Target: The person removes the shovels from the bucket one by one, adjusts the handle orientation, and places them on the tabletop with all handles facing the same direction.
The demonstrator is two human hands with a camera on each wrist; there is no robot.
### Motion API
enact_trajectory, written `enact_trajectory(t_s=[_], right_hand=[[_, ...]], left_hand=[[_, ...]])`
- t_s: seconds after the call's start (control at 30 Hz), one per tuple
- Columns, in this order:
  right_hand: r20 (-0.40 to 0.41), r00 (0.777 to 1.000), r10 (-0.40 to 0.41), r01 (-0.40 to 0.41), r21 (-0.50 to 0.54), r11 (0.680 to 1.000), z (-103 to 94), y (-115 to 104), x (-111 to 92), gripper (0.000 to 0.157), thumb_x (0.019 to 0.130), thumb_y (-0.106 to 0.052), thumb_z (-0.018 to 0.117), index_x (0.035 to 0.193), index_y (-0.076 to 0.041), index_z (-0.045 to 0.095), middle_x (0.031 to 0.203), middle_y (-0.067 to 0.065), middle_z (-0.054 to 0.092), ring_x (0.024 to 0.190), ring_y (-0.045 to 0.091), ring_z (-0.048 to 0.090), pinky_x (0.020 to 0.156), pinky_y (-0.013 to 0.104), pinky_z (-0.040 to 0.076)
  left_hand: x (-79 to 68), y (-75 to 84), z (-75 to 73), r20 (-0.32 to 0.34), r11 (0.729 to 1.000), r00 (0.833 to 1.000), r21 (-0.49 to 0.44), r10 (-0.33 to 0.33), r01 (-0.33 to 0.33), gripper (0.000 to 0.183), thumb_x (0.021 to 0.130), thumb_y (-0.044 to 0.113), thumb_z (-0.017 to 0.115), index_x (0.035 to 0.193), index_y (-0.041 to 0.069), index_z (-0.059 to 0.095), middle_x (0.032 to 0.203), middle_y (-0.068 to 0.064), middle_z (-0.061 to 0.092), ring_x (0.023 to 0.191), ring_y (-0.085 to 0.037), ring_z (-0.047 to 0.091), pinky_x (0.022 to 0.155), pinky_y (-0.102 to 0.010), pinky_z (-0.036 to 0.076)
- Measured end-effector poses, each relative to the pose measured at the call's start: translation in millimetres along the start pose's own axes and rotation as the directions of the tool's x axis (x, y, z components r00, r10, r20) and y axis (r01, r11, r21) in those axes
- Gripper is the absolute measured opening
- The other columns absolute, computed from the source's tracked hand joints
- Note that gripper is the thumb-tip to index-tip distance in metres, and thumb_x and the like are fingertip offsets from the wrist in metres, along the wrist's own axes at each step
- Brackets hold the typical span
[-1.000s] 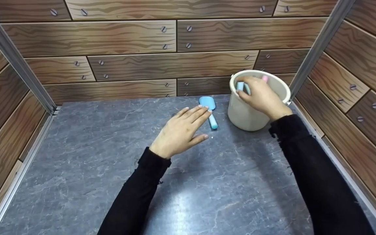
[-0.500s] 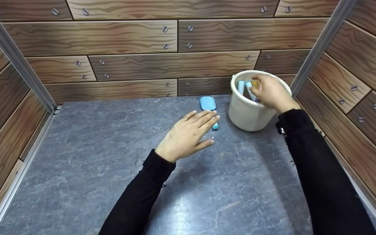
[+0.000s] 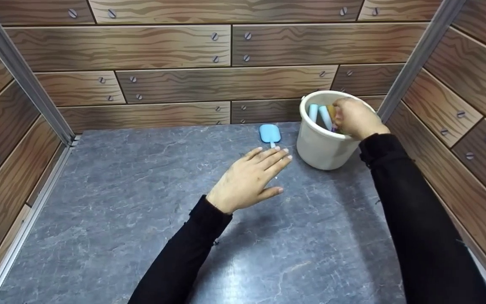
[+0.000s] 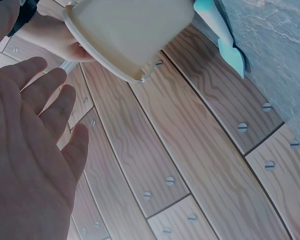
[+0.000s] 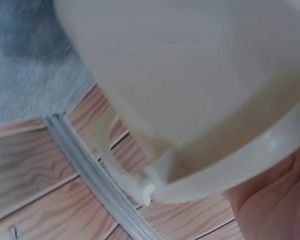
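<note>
A cream bucket (image 3: pixel 323 150) stands upright at the back right, with my right hand (image 3: pixel 359 118) reaching over its rim. The right fingers bend down inside, where the bucket wall and the hand itself hide the fingertips; whether they hold anything is hidden. Close to them in the bucket are two light-blue handles (image 3: pixel 325 117) and something yellow-orange (image 3: pixel 331 110). My left hand (image 3: pixel 247 181) hovers palm down with straight fingers and holds nothing. Just beyond its fingertips lies a light-blue spatula-like tool (image 3: pixel 270 133), its handle mostly covered by that hand in the head view.
Wood-patterned walls (image 3: pixel 175 46) close in the back and both sides, with metal strips (image 3: pixel 420 55) at the corners. The grey marbled tabletop (image 3: pixel 120 190) spreads out in front and to the left. A bucket handle (image 5: pixel 115 170) hangs at the rim.
My right hand has shifted right within the bucket's mouth and reached lower, uncovering the blue handles. The left hand has drifted slightly right and nearer, over the tool's handle.
</note>
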State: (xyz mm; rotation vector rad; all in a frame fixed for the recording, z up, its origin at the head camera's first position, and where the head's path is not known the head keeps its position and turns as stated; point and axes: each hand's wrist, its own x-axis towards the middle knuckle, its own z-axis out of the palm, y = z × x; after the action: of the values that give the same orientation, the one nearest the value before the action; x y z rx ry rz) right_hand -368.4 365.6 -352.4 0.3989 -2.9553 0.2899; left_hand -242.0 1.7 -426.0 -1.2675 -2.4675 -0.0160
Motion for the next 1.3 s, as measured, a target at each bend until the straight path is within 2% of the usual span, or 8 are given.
enact_trajectory(t_s=[0.13, 0.27, 0.43, 0.6, 0.8, 0.93, 1.13, 1.3], right_hand=[[0.014, 1.000, -0.008, 0.009, -0.071, 0.997, 0.7, 1.8, 1.7, 0.014, 0.099, 0.001, 0.075, 0.112, 0.005, 0.073, 0.105, 0.025, 0.076, 0.102, 0.047, 0.071, 0.102, 0.068, 0.061], [0.026, 0.999, -0.031, 0.035, -0.146, 0.989, 3.3, 3.4, 3.4, 0.006, 0.095, 0.002, 0.079, 0.100, 0.001, 0.076, 0.110, 0.023, 0.079, 0.107, 0.048, 0.077, 0.100, 0.068, 0.064], [0.033, 0.993, -0.115, 0.120, -0.307, 0.944, 7.3, 1.7, 4.1, 0.009, 0.088, -0.004, 0.088, 0.095, 0.000, 0.083, 0.122, 0.025, 0.080, 0.130, 0.049, 0.075, 0.111, 0.070, 0.064], [0.059, 0.992, -0.114, 0.128, -0.444, 0.887, 8.3, -5.0, 5.3, 0.017, 0.091, -0.012, 0.084, 0.099, 0.003, 0.083, 0.121, 0.027, 0.082, 0.140, 0.047, 0.070, 0.122, 0.072, 0.058], [0.114, 0.991, -0.066, 0.112, -0.470, 0.876, 5.4, -6.7, 5.3, 0.027, 0.087, -0.016, 0.090, 0.102, 0.005, 0.082, 0.117, 0.030, 0.080, 0.127, 0.051, 0.072, 0.115, 0.070, 0.060], [0.128, 0.990, -0.053, 0.106, -0.454, 0.885, 4.3, -4.7, 4.4, 0.031, 0.086, -0.016, 0.092, 0.105, 0.007, 0.081, 0.113, 0.032, 0.079, 0.118, 0.056, 0.074, 0.105, 0.071, 0.064], [0.140, 0.988, -0.062, 0.116, -0.421, 0.899, 3.3, -2.5, 5.4, 0.030, 0.086, -0.016, 0.092, 0.098, 0.007, 0.079, 0.109, 0.032, 0.077, 0.105, 0.059, 0.078, 0.089, 0.077, 0.069], [0.150, 0.986, -0.080, 0.137, -0.428, 0.893, -2.6, -4.9, 3.6, 0.028, 0.089, -0.020, 0.088, 0.097, 0.005, 0.078, 0.108, 0.031, 0.076, 0.106, 0.058, 0.076, 0.093, 0.075, 0.069]], left_hand=[[0.0, 1.3, 1.0, 0.007, 1.000, 1.000, 0.003, 0.006, -0.006, 0.080, 0.122, 0.063, 0.053, 0.185, 0.017, 0.038, 0.192, -0.001, 0.042, 0.179, -0.022, 0.042, 0.150, -0.048, 0.036], [-0.3, 1.5, 0.6, 0.016, 1.000, 1.000, 0.008, 0.004, -0.004, 0.080, 0.122, 0.064, 0.052, 0.186, 0.018, 0.036, 0.192, -0.001, 0.043, 0.179, -0.021, 0.041, 0.150, -0.047, 0.034], [-1.4, 2.0, 0.5, 0.009, 1.000, 1.000, 0.011, 0.006, -0.006, 0.081, 0.121, 0.065, 0.052, 0.186, 0.019, 0.037, 0.192, 0.000, 0.043, 0.179, -0.021, 0.041, 0.150, -0.046, 0.034], [-1.7, 0.9, 1.6, -0.013, 1.000, 1.000, -0.002, 0.015, -0.015, 0.080, 0.120, 0.062, 0.059, 0.184, 0.018, 0.041, 0.190, -0.001, 0.046, 0.178, -0.022, 0.044, 0.149, -0.047, 0.038], [-2.0, -0.6, 2.7, -0.010, 1.000, 1.000, 0.009, 0.019, -0.019, 0.079, 0.121, 0.063, 0.055, 0.184, 0.017, 0.040, 0.190, -0.001, 0.046, 0.177, -0.022, 0.045, 0.149, -0.047, 0.038], [-1.1, -1.2, 3.3, -0.004, 1.000, 1.000, 0.011, 0.018, -0.018, 0.079, 0.121, 0.063, 0.054, 0.185, 0.017, 0.039, 0.190, -0.002, 0.046, 0.178, -0.022, 0.044, 0.149, -0.047, 0.037], [-1.4, -1.8, 1.5, 0.010, 1.000, 1.000, 0.007, 0.007, -0.007, 0.080, 0.121, 0.063, 0.053, 0.185, 0.017, 0.038, 0.191, -0.002, 0.044, 0.178, -0.024, 0.044, 0.151, -0.047, 0.033], [-1.4, -2.4, 1.3, 0.019, 1.000, 1.000, 0.007, 0.002, -0.002, 0.080, 0.121, 0.063, 0.053, 0.185, 0.018, 0.038, 0.191, -0.001, 0.043, 0.178, -0.023, 0.043, 0.151, -0.046, 0.033]])
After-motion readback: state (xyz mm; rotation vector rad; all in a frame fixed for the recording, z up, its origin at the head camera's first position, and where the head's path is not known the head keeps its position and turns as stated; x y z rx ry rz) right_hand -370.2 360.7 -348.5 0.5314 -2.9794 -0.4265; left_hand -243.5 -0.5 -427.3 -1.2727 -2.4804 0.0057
